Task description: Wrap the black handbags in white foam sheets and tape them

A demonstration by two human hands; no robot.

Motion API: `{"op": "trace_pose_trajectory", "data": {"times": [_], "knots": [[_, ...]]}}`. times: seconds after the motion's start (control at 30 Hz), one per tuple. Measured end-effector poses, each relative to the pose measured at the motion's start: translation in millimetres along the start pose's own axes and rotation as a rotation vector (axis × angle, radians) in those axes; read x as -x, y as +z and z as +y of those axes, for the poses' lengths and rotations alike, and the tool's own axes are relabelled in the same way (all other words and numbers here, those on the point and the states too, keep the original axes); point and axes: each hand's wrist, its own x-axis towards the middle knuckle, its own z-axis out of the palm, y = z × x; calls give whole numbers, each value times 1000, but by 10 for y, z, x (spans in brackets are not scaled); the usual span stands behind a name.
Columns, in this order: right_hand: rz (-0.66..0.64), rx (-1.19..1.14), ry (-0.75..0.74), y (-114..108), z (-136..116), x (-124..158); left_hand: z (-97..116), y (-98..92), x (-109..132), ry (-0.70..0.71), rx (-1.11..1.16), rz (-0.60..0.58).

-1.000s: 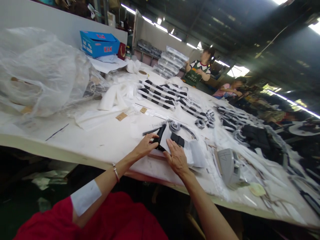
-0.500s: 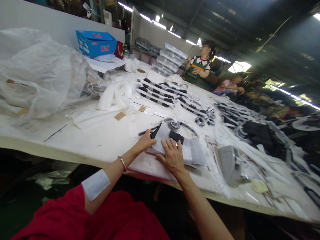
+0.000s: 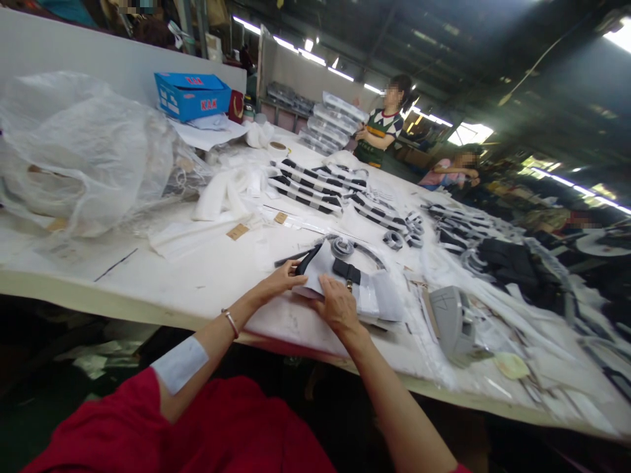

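A black bag point(image 3: 306, 260), with a white wrapping sheet point(image 3: 323, 266) laid over most of it, lies near the table's front edge. A black strap tab point(image 3: 347, 270) with a gold-coloured buckle shows on top of the sheet. At the bag's left end, my left hand point(image 3: 283, 277) grips the sheet's edge and the black side between thumb and fingers. My right hand point(image 3: 339, 303) has its fingers bent over the sheet's front edge, left of the buckle, the thumb underneath. Just behind the bag lies a wrapped coil of strap point(image 3: 342, 247).
To the right stands a grey tape dispenser point(image 3: 449, 325). Wrapped black straps point(image 3: 308, 190) spread over the table's middle. Clear plastic bags point(image 3: 89, 157) heap up at left, before a blue box point(image 3: 192, 97). Across the table, a person point(image 3: 379, 131) stands beside stacked clear packages point(image 3: 330, 125).
My right hand has drawn back from flat beside the buckle to the sheet's front edge, its fingers now bent. My left hand has shifted slightly left. The person across has turned toward the stacked packages.
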Motion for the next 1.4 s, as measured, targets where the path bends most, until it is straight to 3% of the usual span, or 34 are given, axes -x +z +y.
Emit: {"op": "trace_pose_trajectory", "data": {"times": [0.13, 0.27, 0.33, 0.6, 0.83, 1.1, 1.3, 1.4], "knots": [[106, -85, 104, 25, 34, -13, -42, -1, 152, 203, -19, -136], [128, -64, 102, 40, 4, -1, -75, 85, 124, 296, -236, 36], [112, -46, 84, 26, -19, 10, -58, 110, 67, 263, -272, 98], [105, -21, -30, 26, 11, 74, 36, 148, -91, 27, 39, 70], [176, -15, -139, 36, 54, 186, 54, 311, 10, -73, 268, 138], [273, 81, -114, 68, -61, 198, 159, 328, 94, -184, 421, 160], [259, 124, -170, 163, -99, 255, 143, 239, 389, -132, 300, 159], [250, 131, -180, 186, -124, 275, 151, 180, 648, 148, -203, 257]]}}
